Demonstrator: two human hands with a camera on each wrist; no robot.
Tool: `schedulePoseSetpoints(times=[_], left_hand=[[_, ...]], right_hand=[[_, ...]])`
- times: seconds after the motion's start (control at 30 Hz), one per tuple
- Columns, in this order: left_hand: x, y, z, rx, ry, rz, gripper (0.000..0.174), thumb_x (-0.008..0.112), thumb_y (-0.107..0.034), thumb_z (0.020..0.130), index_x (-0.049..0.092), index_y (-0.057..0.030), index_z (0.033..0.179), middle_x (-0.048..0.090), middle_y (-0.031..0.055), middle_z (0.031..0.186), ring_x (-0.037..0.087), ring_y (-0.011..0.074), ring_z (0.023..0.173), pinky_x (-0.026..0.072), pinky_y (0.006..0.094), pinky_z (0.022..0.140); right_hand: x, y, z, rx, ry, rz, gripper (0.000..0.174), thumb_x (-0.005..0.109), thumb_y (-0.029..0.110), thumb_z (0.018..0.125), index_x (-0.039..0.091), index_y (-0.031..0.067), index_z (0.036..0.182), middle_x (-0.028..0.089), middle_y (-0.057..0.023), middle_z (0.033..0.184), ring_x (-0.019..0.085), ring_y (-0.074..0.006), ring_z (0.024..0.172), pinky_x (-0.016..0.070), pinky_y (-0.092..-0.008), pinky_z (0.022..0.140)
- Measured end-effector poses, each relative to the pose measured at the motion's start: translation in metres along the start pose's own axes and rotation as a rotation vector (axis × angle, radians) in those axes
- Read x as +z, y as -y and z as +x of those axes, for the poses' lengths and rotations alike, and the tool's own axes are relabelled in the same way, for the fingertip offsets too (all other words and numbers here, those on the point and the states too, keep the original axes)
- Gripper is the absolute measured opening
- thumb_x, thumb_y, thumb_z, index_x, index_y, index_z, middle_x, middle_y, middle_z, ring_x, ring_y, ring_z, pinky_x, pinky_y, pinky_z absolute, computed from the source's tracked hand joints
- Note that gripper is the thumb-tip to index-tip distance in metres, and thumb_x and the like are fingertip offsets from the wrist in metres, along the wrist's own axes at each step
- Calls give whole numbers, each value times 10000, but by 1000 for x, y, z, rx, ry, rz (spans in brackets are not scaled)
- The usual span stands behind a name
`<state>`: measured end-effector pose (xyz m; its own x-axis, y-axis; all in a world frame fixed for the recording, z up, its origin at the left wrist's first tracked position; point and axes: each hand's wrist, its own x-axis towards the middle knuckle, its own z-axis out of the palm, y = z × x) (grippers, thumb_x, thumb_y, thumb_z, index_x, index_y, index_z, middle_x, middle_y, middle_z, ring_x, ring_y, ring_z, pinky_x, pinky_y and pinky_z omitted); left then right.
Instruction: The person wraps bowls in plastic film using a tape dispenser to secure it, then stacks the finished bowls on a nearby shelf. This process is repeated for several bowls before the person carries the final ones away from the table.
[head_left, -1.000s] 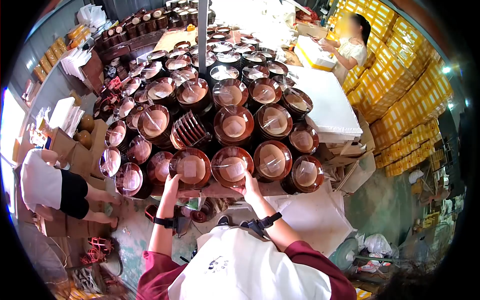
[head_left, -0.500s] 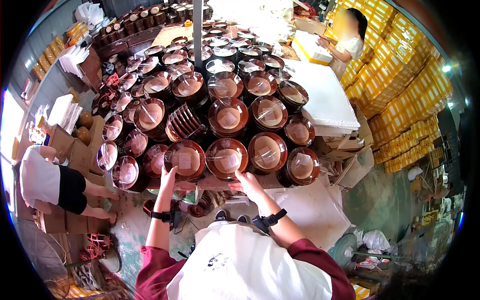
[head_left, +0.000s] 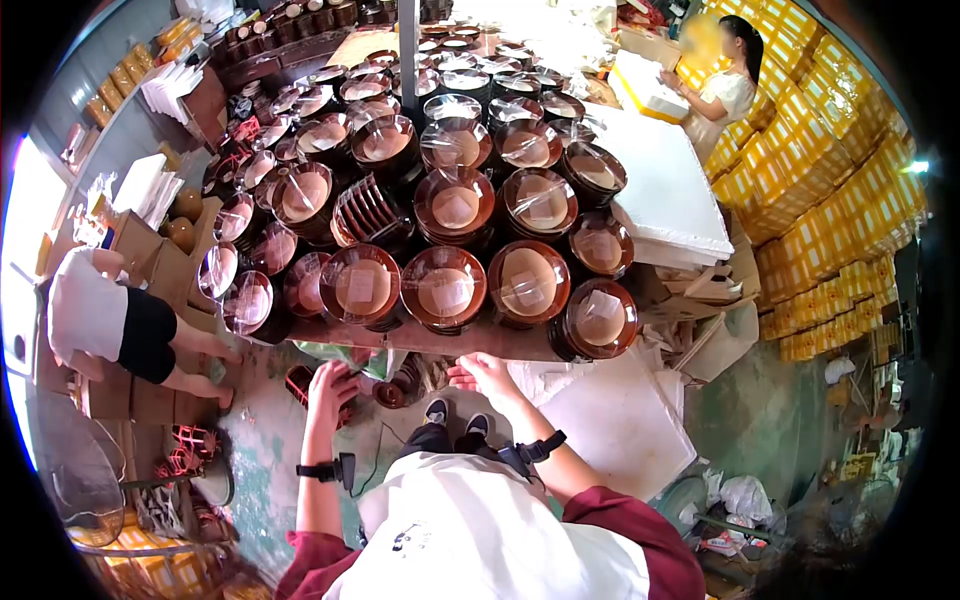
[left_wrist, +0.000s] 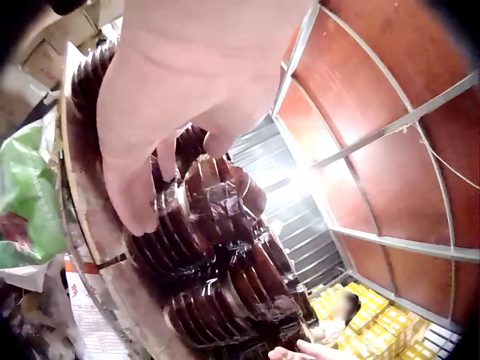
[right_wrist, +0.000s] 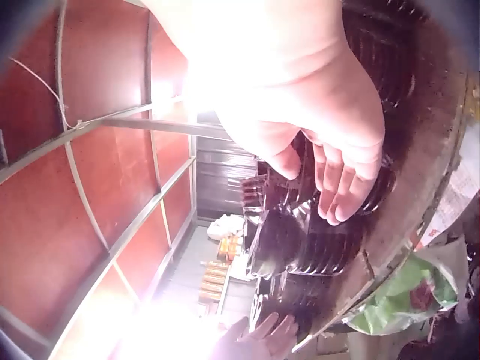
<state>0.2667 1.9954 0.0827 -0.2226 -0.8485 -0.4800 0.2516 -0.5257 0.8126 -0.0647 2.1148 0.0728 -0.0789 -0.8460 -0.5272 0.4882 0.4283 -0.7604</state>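
Note:
Stacks of brown bowls in clear wrap cover the table (head_left: 470, 341). Both hands are off the stacks, just in front of its near edge in the head view. The left hand (head_left: 328, 392) has loosely bent fingers and holds nothing; it is nearest the front stack (head_left: 360, 285). To its right, the right hand (head_left: 486, 377) is empty, fingers extended toward the left, below another front stack (head_left: 443, 288). In the left wrist view the left hand (left_wrist: 195, 82) appears before the wrapped stacks (left_wrist: 214, 300); the right wrist view shows the right hand (right_wrist: 322, 120) with relaxed fingers.
A metal post (head_left: 408, 60) rises among the stacks. White foam sheets (head_left: 665, 190) lie at the table's right. One person (head_left: 725, 95) stands behind them; another (head_left: 120, 320) bends over at the left. Yellow cartons (head_left: 800, 170) are piled at right. A green bag (head_left: 375, 362) is below the table edge.
Both hands have come away from the front stacks, back toward the body. Earlier they touched the two front stacks. The head view has shifted a little, and the bowls appear higher in it.

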Motion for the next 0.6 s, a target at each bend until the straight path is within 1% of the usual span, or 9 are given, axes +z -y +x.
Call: schedulePoseSetpoints(times=[0.1,0.17,0.2,0.3,0.4,0.5,0.53,0.57,0.6], left_hand=[[-44,18,-31,-108,-66,189,345,540,-266,993,555,-67,1275,662,112,1137,694,243,866,577,363,729],[-66,14,-56,-197,-94,257,325,545,-250,990,572,-57,1250,661,125,1135,696,250,854,581,365,719],[-74,12,-67,-162,-102,222,322,546,-246,989,574,-49,1243,664,127,1126,697,250,858,582,363,720],[-89,-4,-108,-48,-110,124,319,553,-237,986,579,-20,1219,670,125,1106,698,249,883,579,352,726],[-140,-8,-135,5,-153,63,329,563,-241,985,576,-21,1229,664,125,1123,697,255,891,570,357,749],[-189,-15,-162,2,-131,-9,345,575,-256,984,572,-21,1237,661,124,1131,694,272,911,560,364,778],[-211,-17,-170,-1,-128,-30,350,578,-261,983,570,-21,1238,661,125,1131,693,276,915,560,365,782],[-241,-16,-179,4,-125,-28,327,573,-273,988,576,-55,1232,673,125,1154,696,291,936,558,404,799],[-278,-11,-186,-10,-127,-31,357,584,-286,982,563,-55,1253,664,124,1177,690,315,956,556,419,803]], right_hand=[[3,-19,-12,51,62,-14,243,529,239,1034,594,12,1092,695,-134,1057,684,-196,921,566,-329,838],[4,-29,-25,97,96,-43,236,534,242,1033,602,25,1095,697,-125,1069,682,-187,917,565,-321,832],[5,-35,-32,116,103,-78,230,532,241,1034,606,32,1095,697,-119,1072,681,-185,912,565,-317,828],[4,-65,-44,160,6,-154,212,612,239,978,632,30,1003,719,-104,972,694,-177,829,570,-309,734],[25,-93,-63,4,-173,-992,257,654,296,933,661,41,960,722,-119,926,689,-221,845,541,-352,771],[50,-144,-52,15,-174,-1069,281,687,309,884,669,31,924,716,-137,872,690,-247,832,531,-383,762],[68,-155,-48,5,-135,-1121,274,686,298,887,675,29,941,719,-139,879,690,-254,829,533,-388,760],[89,-169,-42,25,-124,-1165,273,689,296,883,682,31,948,721,-147,889,693,-258,837,535,-393,766],[114,-184,-35,47,-114,-1205,272,692,295,879,689,34,955,724,-155,899,697,-263,844,537,-399,771]])
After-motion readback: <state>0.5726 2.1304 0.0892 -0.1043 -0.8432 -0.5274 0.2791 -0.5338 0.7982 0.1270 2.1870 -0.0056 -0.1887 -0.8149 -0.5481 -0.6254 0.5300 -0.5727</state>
